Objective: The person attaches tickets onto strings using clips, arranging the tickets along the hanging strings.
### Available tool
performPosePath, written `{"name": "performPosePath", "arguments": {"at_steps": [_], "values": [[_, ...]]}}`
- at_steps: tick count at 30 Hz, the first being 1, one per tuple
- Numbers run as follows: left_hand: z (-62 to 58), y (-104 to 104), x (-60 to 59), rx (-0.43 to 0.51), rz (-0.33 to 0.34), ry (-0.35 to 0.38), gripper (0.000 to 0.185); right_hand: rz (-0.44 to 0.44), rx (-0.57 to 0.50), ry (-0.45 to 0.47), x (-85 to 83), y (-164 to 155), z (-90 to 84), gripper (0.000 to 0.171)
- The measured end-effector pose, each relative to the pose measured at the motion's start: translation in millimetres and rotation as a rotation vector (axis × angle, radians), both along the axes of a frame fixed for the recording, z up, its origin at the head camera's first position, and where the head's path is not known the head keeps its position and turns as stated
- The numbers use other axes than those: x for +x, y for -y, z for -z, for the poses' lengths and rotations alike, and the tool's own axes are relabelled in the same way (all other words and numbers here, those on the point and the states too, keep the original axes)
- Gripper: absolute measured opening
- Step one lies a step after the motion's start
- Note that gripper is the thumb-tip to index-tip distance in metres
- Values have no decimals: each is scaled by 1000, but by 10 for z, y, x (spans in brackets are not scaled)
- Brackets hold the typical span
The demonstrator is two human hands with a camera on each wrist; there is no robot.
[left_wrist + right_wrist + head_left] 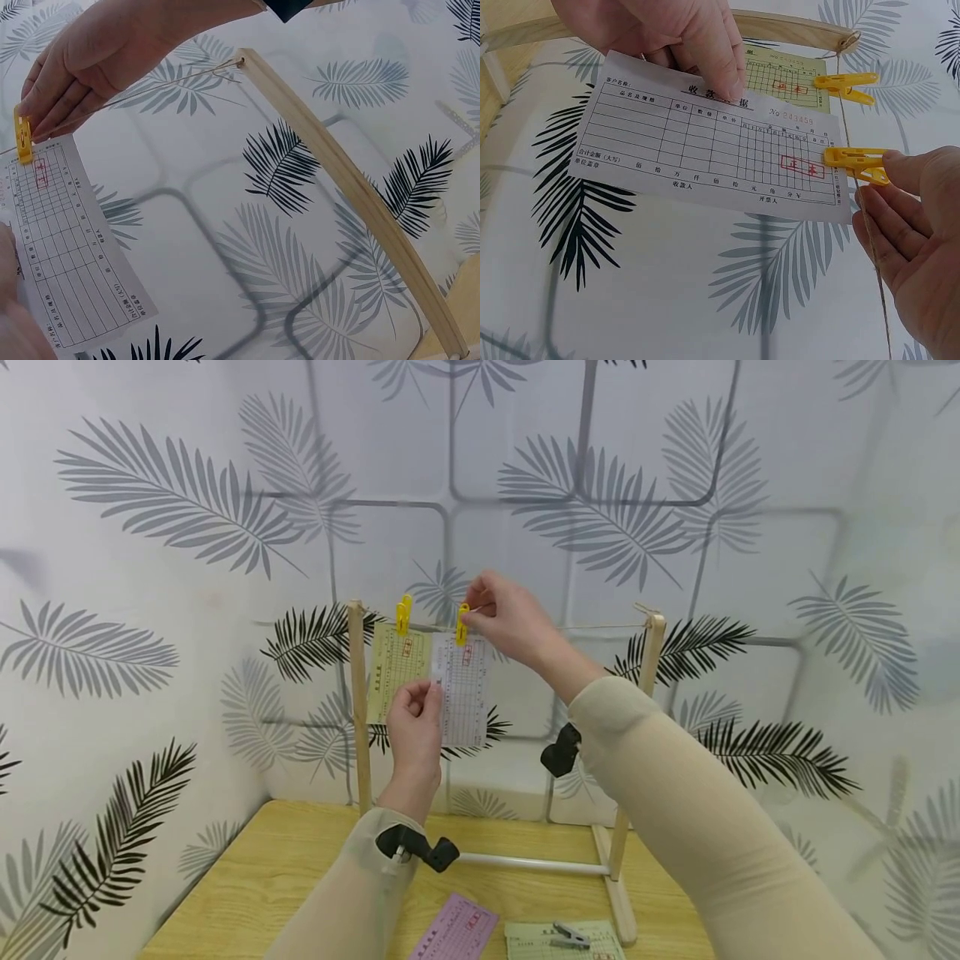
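A wooden rack [358,710] carries a thin string [600,627] between its posts. A green receipt [393,668] hangs from the string under a yellow clothespin [403,614]. Beside it hangs a white receipt [465,693] under a second yellow clothespin [462,623]. My right hand [474,610] pinches that second clothespin [855,163] at the string [870,247]. My left hand [430,693] pinches the white receipt [705,157] at its side edge. In the left wrist view, the right hand [45,112] sits on the clothespin [23,135] above the white receipt [67,255].
On the wooden table [262,885] below lie a pink receipt [456,931] and a green receipt [540,943] with a metal clip [570,933] on it. Leaf-patterned walls close in behind and on both sides. The right part of the string is bare.
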State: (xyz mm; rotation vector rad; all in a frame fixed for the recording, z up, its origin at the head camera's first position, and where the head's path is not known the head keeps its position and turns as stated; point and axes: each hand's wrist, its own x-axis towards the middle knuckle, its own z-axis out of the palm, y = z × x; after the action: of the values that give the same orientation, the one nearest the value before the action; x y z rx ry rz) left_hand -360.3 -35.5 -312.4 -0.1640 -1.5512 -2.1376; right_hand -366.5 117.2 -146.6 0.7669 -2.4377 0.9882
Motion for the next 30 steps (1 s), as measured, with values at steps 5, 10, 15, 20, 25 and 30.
{"name": "performPosePath", "arguments": {"at_steps": [5, 10, 15, 20, 25, 30], "values": [[38, -12, 22, -7, 1, 4, 14, 3, -5, -1, 38, -67, 39, 23], [65, 2, 54, -12, -26, 16, 14, -6, -16, -45, 76, -151, 113, 26], [95, 28, 79, -16, -63, -8, 13, 1, -34, -158, 174, -224, 193, 25], [164, 29, 132, -33, -95, -52, 18, -9, -66, -261, 331, -329, 315, 23], [235, 37, 204, -69, -104, -79, 25, -51, -95, -287, 464, -449, 516, 23], [301, 44, 282, -96, -111, -84, 28, -59, -146, -236, 567, -529, 758, 25]]}}
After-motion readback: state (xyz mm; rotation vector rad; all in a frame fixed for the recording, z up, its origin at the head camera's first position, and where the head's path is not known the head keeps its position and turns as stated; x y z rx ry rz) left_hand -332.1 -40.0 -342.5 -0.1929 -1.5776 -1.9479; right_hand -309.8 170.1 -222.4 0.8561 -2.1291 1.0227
